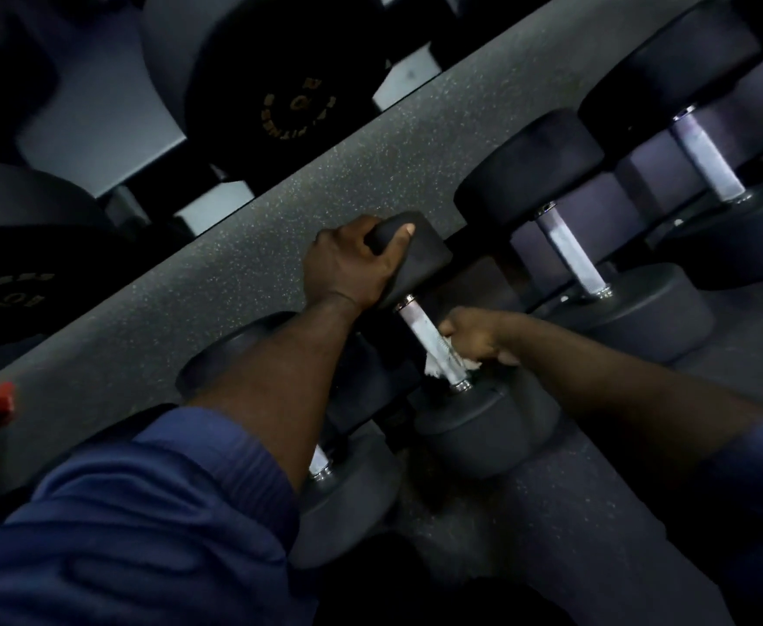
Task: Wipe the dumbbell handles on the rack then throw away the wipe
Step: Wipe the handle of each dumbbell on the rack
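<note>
Blue sleeve [144,512] first. Left hand [352,264] grips the dumbbell end [420,259]; right hand [474,343] holds the wipe [434,369] on the handle [427,336]. Rub all round.

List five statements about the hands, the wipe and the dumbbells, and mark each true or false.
1. The right hand holds a white wipe against a dumbbell handle. True.
2. The left hand hangs free and touches nothing. False: it grips the upper head of that same dumbbell.
3. The wipe sits at the top end of the handle. False: it is near the bottom end, close to the lower head.
4. Another dumbbell lies to the right with no hand on it. True.
5. The left arm wears a dark blue sleeve. True.
</note>
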A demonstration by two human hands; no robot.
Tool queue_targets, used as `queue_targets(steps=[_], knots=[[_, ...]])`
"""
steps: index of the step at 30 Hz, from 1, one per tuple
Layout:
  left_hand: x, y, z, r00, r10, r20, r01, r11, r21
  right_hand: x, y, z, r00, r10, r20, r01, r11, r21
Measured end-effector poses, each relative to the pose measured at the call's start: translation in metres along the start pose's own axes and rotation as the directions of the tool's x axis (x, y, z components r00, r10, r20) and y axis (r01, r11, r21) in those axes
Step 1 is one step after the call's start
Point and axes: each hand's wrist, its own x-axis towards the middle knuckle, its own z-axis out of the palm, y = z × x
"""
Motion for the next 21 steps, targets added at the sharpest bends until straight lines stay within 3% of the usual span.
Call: queue_targets(steps=[2,4,10,14,16,17,21], knots=[[0.001,-0.003,0.0,1.0,0.01,0.001,-0.01,1.0,0.015,0.009,-0.006,-0.006,0.994,0.01,-0.113,0.043,0.889,0.457],[0.0,-0.002,0.001,1.0,0.013,0.009,-0.012,1.0,-0.003,0.015,-0.018,-0.008,0.984,0.029,-0.174,0.099,0.722,0.685],[0.002,-0.003,0.0,0.999,0.023,0.029,-0.023,1.0,-0.006,-0.007,-0.014,0.002,0.995,0.1,0.004,-0.09,0.875,0.475],[0.003,-0.003,-0.002,0.997,0.044,0.057,-0.045,0.998,0.031,0.006,-0.045,-0.003,0.966,0.107,-0.236,0.044,0.829,0.558],[0.003,-0.003,-0.004,0.995,0.054,0.08,-0.056,0.998,0.018,0.018,-0.056,0.007,0.95,0.062,-0.308,0.077,0.904,0.421],[0.004,-0.003,-0.004,0.994,0.056,0.091,-0.057,0.998,0.011,0.016,-0.054,0.01,0.959,0.025,-0.282,0.075,0.939,0.336],[0.003,-0.002,-0.008,0.992,0.08,0.099,-0.08,0.997,-0.002,0.002,-0.042,-0.007,0.991,0.095,-0.097,-0.056,0.938,0.341]])
